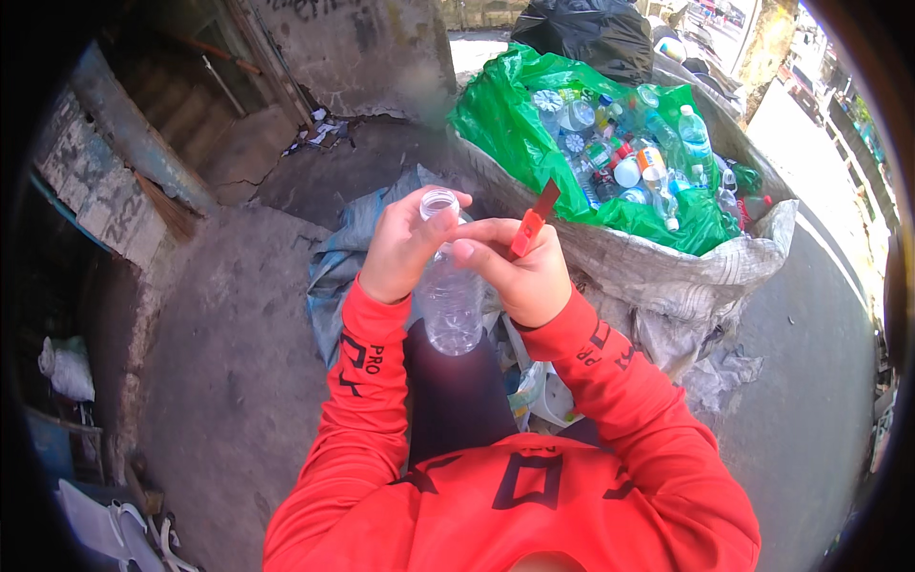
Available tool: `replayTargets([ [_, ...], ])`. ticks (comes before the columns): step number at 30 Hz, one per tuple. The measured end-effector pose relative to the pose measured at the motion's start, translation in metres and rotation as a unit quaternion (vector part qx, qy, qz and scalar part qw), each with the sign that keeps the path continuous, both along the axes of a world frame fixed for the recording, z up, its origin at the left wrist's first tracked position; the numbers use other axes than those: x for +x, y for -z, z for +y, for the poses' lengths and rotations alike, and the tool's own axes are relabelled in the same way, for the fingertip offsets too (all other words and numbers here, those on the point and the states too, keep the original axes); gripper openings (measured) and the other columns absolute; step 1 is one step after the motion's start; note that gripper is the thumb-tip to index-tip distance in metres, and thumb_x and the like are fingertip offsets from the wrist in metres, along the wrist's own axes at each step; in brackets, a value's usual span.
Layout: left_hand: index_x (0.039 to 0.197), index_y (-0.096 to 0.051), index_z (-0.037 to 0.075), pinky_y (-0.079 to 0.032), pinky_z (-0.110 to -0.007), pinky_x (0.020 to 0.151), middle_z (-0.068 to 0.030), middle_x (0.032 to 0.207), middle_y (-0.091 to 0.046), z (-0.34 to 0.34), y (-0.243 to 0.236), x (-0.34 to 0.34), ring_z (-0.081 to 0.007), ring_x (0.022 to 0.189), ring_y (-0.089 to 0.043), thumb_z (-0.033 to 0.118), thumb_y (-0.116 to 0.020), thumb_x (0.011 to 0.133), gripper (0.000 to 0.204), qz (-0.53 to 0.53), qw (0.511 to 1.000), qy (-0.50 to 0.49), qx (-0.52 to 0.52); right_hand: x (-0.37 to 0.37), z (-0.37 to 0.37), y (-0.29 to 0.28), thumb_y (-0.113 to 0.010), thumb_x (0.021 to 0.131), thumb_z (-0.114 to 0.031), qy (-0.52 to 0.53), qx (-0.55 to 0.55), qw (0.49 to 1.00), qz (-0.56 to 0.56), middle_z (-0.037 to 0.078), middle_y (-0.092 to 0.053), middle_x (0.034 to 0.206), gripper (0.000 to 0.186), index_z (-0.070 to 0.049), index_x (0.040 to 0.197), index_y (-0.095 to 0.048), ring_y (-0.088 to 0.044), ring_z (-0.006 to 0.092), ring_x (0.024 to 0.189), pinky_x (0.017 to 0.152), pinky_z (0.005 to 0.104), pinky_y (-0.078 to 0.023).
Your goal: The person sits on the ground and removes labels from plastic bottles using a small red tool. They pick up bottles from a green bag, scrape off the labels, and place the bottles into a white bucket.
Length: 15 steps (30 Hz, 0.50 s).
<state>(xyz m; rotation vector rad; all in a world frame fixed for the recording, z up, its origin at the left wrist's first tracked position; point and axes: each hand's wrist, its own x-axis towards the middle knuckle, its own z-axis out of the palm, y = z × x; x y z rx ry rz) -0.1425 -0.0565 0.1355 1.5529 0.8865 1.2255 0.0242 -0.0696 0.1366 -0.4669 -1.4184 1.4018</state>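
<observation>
An uncapped clear plastic bottle (448,310) is upright between my hands, above my dark-clad leg. My left hand (400,250) is closed round its neck, thumb near the open mouth. My right hand (522,275) grips a red utility knife (529,227) whose blade points upward, away from the bottle, while thumb and forefinger of that hand also touch the bottle just below the neck. Both forearms are in red sleeves.
A woven sack (739,272) lined with green plastic (496,91) holds several bottles, behind a black bag (581,33). A crumpled tarp (334,272) lies ahead of me. A doorway with steps (181,110), a broom (162,205) and white chairs (105,520) are at left.
</observation>
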Motion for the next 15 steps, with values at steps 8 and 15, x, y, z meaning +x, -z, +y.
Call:
replayTargets([
  [8,0.104,-0.055,-0.001,-0.043,-0.023,0.072,-0.0034,0.089,-0.058,-0.001,-0.001,0.002,-0.0092,0.08,-0.054,0.024,-0.068,0.069,0.045,-0.036,0.998,0.033,-0.025,0.041,0.023,-0.002,-0.046,0.091,-0.024,-0.043,-0.084,0.995,0.029,0.001,-0.051,0.068,0.024,-0.003,0.103,-0.05,-0.039,0.0042,0.049,0.046,0.017,-0.031],
  [15,0.108,-0.052,-0.001,-0.042,-0.024,0.077,-0.0048,0.095,-0.057,0.001,0.007,0.003,-0.0104,0.087,-0.053,0.023,-0.069,0.065,0.052,-0.077,0.994,0.076,-0.008,0.04,0.025,0.003,-0.052,0.087,-0.009,0.17,0.277,0.918,-0.228,0.006,-0.055,0.071,0.014,-0.001,0.096,-0.058,-0.055,0.0142,0.061,0.056,0.0245,-0.043],
])
